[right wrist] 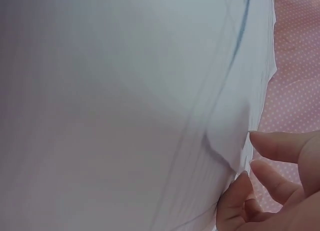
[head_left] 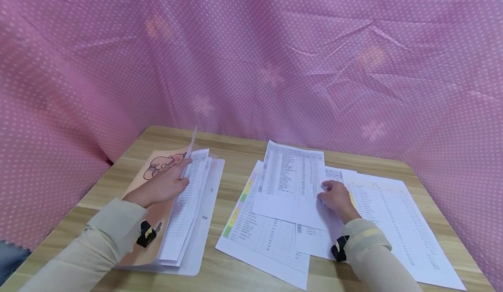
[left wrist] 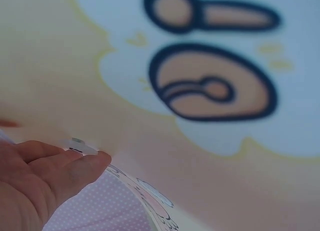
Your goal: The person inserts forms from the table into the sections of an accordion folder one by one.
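Observation:
On the left of the table lies a folder with a peach cover (head_left: 157,215) printed with a cartoon, its cover partly raised over white printed sheets (head_left: 188,200). My left hand (head_left: 167,185) pinches the cover's edge, with thumb and fingers meeting on it in the left wrist view, where the cartoon cover (left wrist: 215,86) fills most of the picture. To the right, my right hand (head_left: 338,198) pinches the right edge of a printed sheet (head_left: 291,174) lying over other papers. In the right wrist view, the pale sheet (right wrist: 125,101) shows beside the fingertips.
Beneath the pinched sheet spreads a printed page with a coloured strip (head_left: 259,239). Another printed page (head_left: 401,222) lies at the right. The wooden table (head_left: 220,152) is bordered by a pink dotted cloth (head_left: 243,65) behind and at the sides.

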A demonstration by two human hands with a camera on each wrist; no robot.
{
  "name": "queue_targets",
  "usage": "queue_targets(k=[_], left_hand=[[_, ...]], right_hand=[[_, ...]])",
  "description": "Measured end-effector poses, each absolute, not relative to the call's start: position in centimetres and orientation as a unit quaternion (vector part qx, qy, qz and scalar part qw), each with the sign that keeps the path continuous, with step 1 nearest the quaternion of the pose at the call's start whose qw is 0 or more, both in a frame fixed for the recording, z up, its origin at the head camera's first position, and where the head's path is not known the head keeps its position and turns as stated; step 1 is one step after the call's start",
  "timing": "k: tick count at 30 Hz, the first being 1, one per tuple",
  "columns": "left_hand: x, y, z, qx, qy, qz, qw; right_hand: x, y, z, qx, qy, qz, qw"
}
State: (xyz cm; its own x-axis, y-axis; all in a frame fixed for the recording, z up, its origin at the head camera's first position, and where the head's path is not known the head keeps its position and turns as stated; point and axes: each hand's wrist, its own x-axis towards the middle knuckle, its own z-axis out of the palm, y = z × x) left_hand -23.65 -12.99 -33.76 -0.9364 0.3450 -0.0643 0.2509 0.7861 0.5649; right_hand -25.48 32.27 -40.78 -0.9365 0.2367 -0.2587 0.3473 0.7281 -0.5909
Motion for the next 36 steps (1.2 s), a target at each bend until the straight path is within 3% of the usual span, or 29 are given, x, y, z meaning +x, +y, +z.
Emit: queue_targets(k=[19, 36], left_hand=[[-23.49, -12.99, -33.80, 0.158, 0.942, 0.285, 0.074], [-23.45, -12.88, -33.82, 0.159, 0.941, 0.290, 0.075]], right_hand=[[-25.31, 32.19, -41.02, 0.167, 0.920, -0.346, 0.071], [-24.85, 31.81, -40.32, 0.113, 0.887, -0.445, 0.051]])
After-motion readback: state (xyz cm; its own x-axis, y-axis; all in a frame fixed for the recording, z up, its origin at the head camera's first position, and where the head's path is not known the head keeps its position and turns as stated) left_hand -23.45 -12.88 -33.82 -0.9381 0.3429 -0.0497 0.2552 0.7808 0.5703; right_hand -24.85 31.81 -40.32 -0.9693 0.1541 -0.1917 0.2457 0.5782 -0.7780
